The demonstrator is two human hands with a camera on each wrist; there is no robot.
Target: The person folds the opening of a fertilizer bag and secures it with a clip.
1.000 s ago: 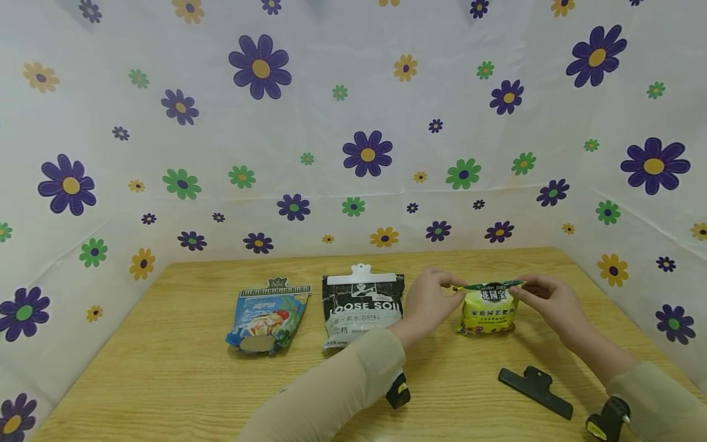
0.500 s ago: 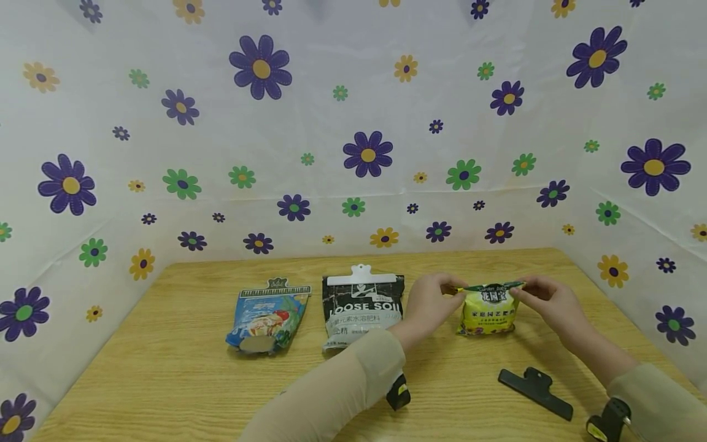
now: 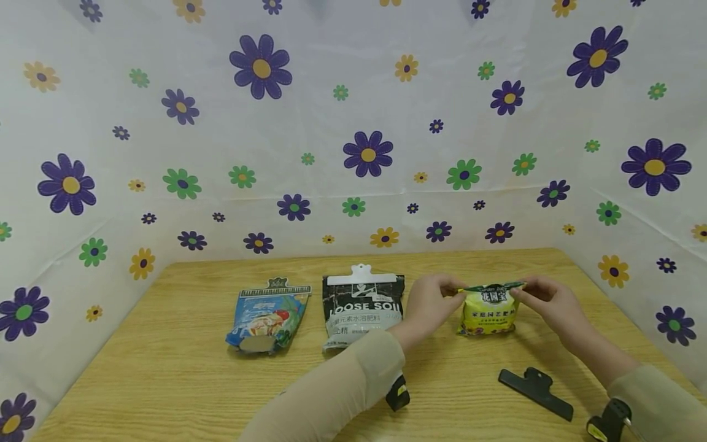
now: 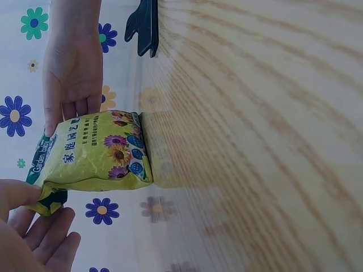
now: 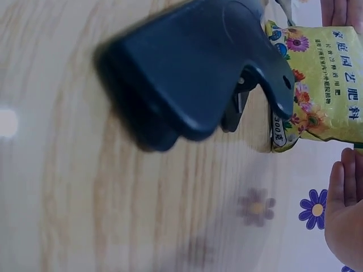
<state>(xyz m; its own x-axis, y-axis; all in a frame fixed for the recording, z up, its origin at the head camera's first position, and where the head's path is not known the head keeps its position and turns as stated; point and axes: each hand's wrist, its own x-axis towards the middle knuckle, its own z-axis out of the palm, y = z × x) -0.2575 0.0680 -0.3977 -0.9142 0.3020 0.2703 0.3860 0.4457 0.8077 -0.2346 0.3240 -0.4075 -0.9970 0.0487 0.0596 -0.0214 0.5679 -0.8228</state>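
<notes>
A yellow fertilizer bag with a green top stands upright on the wooden table at the right. My left hand pinches the left corner of its top edge between thumb and fingers. At the opposite corner, my right hand pinches the same edge, so the top is held stretched and folded over. In the left wrist view the bag shows flowers printed near its base. In front of the bag lies a black clip, which looms large in the right wrist view.
Left of the hands stands a black and grey soil bag with a white clip across its top. Farther left is a blue bag with a dark green clip. A flower-print cloth surrounds the wooden table.
My left fingers have shifted slightly along the bag's top left corner. The bag and both arms are otherwise almost still.
</notes>
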